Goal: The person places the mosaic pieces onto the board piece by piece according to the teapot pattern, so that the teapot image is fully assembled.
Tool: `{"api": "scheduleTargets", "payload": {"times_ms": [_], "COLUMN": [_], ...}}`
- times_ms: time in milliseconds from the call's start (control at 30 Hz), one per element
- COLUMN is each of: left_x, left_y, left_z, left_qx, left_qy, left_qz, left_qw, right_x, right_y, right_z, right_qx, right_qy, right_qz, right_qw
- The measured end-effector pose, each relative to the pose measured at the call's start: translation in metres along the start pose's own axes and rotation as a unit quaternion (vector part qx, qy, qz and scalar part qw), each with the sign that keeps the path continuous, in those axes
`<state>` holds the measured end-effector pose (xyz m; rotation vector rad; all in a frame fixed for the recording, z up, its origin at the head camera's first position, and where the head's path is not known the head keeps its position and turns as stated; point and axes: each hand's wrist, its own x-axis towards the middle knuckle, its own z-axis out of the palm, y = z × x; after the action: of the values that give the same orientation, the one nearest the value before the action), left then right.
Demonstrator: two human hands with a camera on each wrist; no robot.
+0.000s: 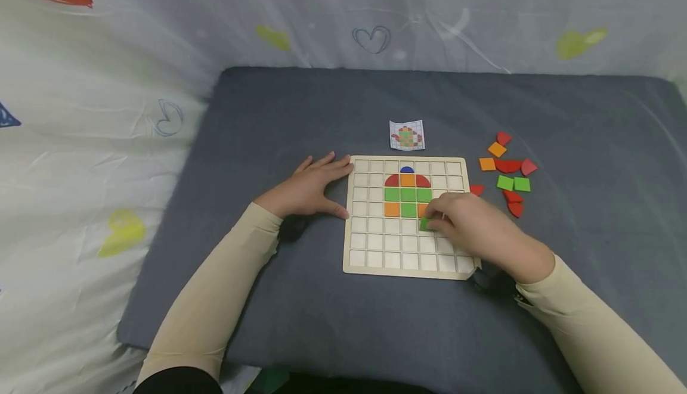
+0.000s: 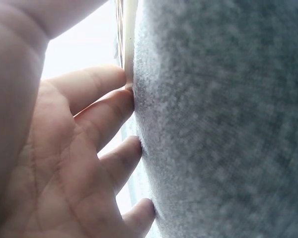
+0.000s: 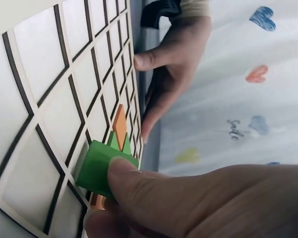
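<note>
A square wooden grid board (image 1: 397, 272) lies on the grey table. My left hand (image 1: 307, 190) is spread at its left side, thumb and index fingertip at the rim. With thumb and fingers my right hand (image 1: 485, 233) pinches a green square tile (image 3: 93, 166). The tile is tilted over a cell just below the orange tile at the right of the pattern, which the fingers partly cover. Set in the board are a blue half-round piece (image 1: 407, 170), red quarter-rounds (image 1: 392, 181), and several green (image 1: 408, 195) and orange tiles (image 1: 392, 210).
A small picture card (image 1: 407, 145) with a coloured grid pattern lies behind the board. To the right are loose red pieces (image 1: 507, 166), orange squares (image 1: 487, 164) and green squares (image 1: 522, 185). One red piece (image 1: 476, 189) lies against the board's right edge. A printed cloth hangs behind the table.
</note>
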<state>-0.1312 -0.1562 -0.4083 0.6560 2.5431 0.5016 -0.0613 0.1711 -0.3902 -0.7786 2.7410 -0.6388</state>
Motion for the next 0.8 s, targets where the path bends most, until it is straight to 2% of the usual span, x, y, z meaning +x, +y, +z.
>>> {"api": "scheduleTargets", "payload": {"times_ms": [200, 567, 800], "left_x": [-0.0011, -0.0039, -0.0019], "left_y": [0.0006, -0.0002, 0.0001], "left_z": [0.0004, 0.0009, 0.0011], "left_qx": [-0.001, -0.001, 0.0], "left_qy": [0.003, 0.005, 0.006], "left_qz": [-0.002, 0.001, 0.001], "left_qw": [1.0, 1.0, 1.0], "right_x": [-0.0007, -0.0001, 0.0008], "right_y": [0.0, 0.0029, 0.0038], "right_z": [0.0022, 0.0074, 0.0074], "right_qx": [0.007, 0.009, 0.018], "right_qy": [0.001, 0.024, 0.024], "right_qz": [-0.002, -0.033, -0.026], "right_qw": [1.0, 0.9991, 0.9992]}}
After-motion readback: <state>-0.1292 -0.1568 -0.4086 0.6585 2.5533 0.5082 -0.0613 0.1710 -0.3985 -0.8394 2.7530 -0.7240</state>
